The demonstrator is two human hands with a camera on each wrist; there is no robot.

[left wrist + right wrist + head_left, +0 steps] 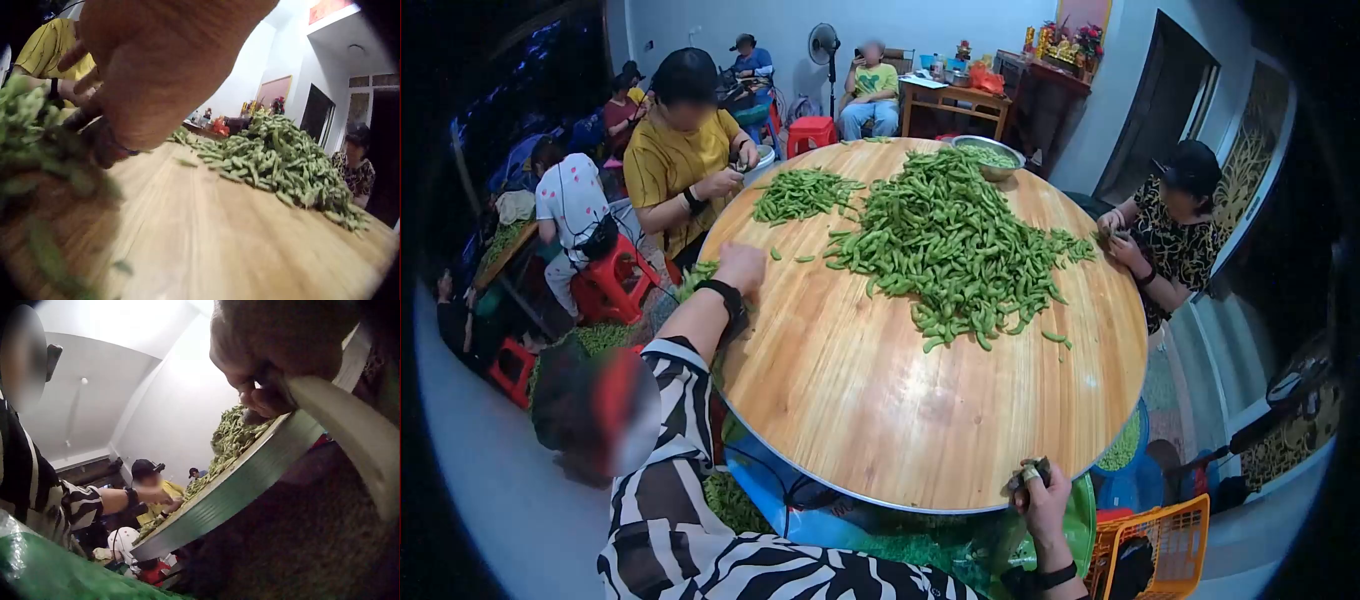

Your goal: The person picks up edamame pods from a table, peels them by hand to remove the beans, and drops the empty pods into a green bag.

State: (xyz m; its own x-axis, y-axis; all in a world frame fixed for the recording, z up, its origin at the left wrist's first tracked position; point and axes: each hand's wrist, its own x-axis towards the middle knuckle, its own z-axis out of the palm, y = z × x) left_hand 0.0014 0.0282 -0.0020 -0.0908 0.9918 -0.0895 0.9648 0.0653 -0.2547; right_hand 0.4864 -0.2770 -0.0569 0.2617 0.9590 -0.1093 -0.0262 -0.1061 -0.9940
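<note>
My left hand [742,268] is at the left rim of the round wooden table [830,400], by green pods [698,278]. In the left wrist view the hand [162,69] has spread fingers, with dark tips, beside blurred pods [31,137]; no held pod can be made out. At the near right rim, my right hand [1045,505] has curled fingers with dark coverings around a small pale green object [1031,476]. The right wrist view shows that hand [281,350] and a long pale curved thing [350,431] reaching from its fingers.
A large pod heap [950,235] covers the table's far middle, with a smaller pile [805,194] left of it and a metal bowl [990,155] behind. People sit at the left and right. An orange basket [1180,545] and green bag [1075,530] are below my right hand.
</note>
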